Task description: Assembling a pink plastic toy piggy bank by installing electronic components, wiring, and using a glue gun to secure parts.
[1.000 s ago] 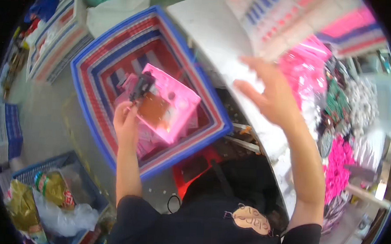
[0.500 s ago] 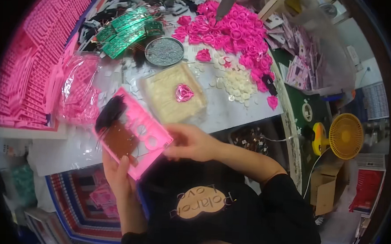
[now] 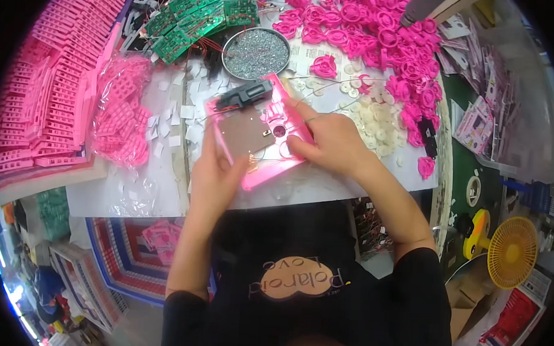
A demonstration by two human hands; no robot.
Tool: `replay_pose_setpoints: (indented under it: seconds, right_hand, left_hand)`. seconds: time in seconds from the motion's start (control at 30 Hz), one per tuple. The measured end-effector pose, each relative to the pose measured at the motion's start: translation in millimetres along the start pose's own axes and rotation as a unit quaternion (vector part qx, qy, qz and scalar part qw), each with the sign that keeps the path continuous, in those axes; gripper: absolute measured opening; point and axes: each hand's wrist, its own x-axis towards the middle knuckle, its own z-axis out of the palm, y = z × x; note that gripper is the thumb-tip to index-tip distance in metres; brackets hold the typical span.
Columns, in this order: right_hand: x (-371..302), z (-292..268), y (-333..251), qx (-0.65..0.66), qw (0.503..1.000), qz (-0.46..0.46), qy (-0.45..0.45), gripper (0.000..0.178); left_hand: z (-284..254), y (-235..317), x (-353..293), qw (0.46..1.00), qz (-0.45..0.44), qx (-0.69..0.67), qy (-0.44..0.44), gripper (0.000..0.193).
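The left hand [image 3: 213,179] and right hand [image 3: 334,141] grip a pink case [image 3: 271,171] — one on each side — over the white table [image 3: 84,202]. A round dish [image 3: 288,52] sits just on the far side.

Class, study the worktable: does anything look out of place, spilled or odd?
Yes: a black piece sits beside the pink pieces, a colour mismatch; white squares lie scattered left of the pink case, perhaps spilled.

Pink casing [image 3: 275,116] between left grip [image 3: 214,181] and right grip [image 3: 336,143]
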Motion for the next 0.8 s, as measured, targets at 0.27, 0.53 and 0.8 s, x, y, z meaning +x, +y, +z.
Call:
replay_pose_setpoints:
  seconds: [0.27, 0.53, 0.8]
  right_hand:
    - [5.5, 4.0, -6.8, -0.101, 0.993, 0.01, -0.061, 0.064]
    - [15.0, -8.5, 10.7, 0.145, 0.985, 0.013, -0.091, 0.061]
    - [-12.8, -2.2, -24.0, 0.236, 0.925, -0.294, -0.052, 0.017]
  left_hand:
    - [-17.4, 1.3, 22.1, 0.96, 0.008, 0.273, -0.058, 0.076]
    - [-3.4, 24.9, 34.9, 0.938, 0.218, 0.269, -0.02, 0.055]
    - [33.5, 12.0, 62.3, 0.884, 0.359, 0.286, -0.087, 0.039]
